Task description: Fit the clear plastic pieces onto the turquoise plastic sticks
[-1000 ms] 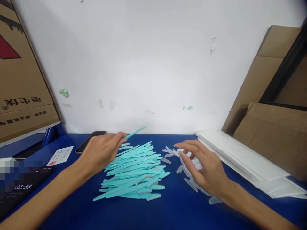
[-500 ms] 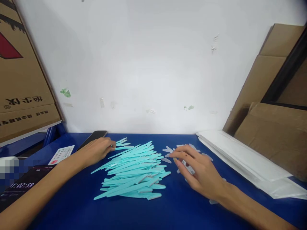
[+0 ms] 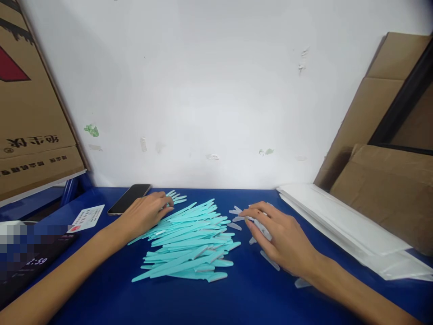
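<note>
While the pile of teal pcs (image 3: 189,243) lies mid-tabletop (image 3: 169,302), handles overlapping, the clear pcs (image 3: 269,261) are scattered to its right, btwn it & the white sheets (image 3: 341,225) along the tabletop's R edge. R hand (image 3: 282,239) is over the clear pcs, thumb & fingertips narrow; can't tell if it's gripping any. L hand (image 3: 147,212) is curled at the pile's back-left end, grip hidden. White card (image 3: 87,218) is nr the L edge; phone (image 3: 130,199) nr the back-left corner; small teal group (image 3: 177,197) nr the back edge.
</note>
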Available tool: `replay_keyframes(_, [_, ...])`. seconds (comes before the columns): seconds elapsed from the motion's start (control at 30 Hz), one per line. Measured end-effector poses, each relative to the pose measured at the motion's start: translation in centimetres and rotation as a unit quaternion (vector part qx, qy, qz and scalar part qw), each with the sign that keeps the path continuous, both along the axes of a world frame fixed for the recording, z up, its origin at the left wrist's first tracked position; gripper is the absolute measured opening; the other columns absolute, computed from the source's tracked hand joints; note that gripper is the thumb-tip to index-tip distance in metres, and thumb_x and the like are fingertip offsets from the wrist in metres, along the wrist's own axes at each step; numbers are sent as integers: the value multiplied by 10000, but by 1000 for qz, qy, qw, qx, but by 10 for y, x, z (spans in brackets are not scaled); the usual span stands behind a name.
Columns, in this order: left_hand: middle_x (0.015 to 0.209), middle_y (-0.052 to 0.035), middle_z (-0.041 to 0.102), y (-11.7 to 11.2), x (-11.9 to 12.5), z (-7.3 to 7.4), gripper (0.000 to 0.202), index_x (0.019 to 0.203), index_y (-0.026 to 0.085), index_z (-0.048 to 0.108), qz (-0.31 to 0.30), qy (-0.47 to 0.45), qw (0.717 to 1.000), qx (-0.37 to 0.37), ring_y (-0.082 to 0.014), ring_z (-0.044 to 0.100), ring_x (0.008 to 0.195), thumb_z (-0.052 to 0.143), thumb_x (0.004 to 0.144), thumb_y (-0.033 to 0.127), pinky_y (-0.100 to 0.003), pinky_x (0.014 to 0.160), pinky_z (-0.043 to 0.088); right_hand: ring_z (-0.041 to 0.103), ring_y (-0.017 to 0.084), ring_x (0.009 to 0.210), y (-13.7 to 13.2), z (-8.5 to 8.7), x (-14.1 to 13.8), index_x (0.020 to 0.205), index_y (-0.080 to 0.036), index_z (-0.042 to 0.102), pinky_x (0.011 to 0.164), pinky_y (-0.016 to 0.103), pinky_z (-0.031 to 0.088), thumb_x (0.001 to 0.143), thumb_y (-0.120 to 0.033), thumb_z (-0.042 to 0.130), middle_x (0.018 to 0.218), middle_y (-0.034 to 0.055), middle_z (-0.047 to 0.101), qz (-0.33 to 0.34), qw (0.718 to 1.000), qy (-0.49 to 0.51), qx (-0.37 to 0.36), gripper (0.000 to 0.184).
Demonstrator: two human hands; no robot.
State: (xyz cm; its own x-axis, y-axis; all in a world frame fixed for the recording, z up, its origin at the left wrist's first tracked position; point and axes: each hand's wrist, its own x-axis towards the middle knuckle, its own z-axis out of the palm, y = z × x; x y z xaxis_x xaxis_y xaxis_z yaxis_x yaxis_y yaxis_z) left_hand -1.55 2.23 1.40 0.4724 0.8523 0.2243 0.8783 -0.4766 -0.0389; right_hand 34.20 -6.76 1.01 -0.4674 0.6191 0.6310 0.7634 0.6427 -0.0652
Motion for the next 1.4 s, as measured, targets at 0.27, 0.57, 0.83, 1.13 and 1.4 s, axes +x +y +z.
replay_keyframes(0.27, [1017, -67, 701, -1, 6, -4, 325, 954, 232, 690, -15, -31, 998, -53, -241, 664, 861, 404, 988, 380, -312, 672, 421, 590, 314, 1212, 19, -21, 14, 1350, -259, 601, 993, 565, 498, 1024, -255, 491, 1289, 120, 650, -51, 989, -120, -72, 344])
replay_keyframes(0.57, [964, -23, 704, 2, 6, -6, 253, 901, 264, 665, -5, -42, 997, -68, -222, 647, 834, 447, 967, 374, -290, 636, 372, 534, 310, 1263, 20, -19, 14, 1264, -271, 642, 1032, 524, 459, 1030, -273, 488, 1308, 98, 625, -34, 982, -135, -131, 280])
replay_keyframes(0.83, [915, -44, 686, -1, 7, -7, 290, 845, 239, 631, 7, -43, 997, -57, -222, 622, 776, 380, 975, 304, -295, 622, 342, 602, 269, 1062, 32, -28, 19, 969, -228, 678, 938, 479, 444, 1008, -212, 562, 1057, 60, 694, -12, 989, -108, -101, 124])
replay_keyframes(1.13, [933, -29, 709, 2, 7, -9, 223, 928, 257, 667, 21, -55, 996, -69, -229, 652, 793, 501, 950, 404, -287, 630, 384, 620, 263, 1051, 34, -28, 18, 945, -191, 676, 939, 444, 414, 922, -23, 599, 984, 59, 725, 8, 984, -178, -20, 186])
replay_keyframes(1.4, [965, -54, 699, 1, 10, -10, 256, 866, 231, 640, 20, -41, 998, -45, -227, 642, 808, 412, 965, 291, -298, 644, 379, 648, 202, 774, 24, -17, 10, 986, -200, 611, 766, 359, 442, 992, -83, 524, 814, 19, 704, -12, 983, -181, -15, 147])
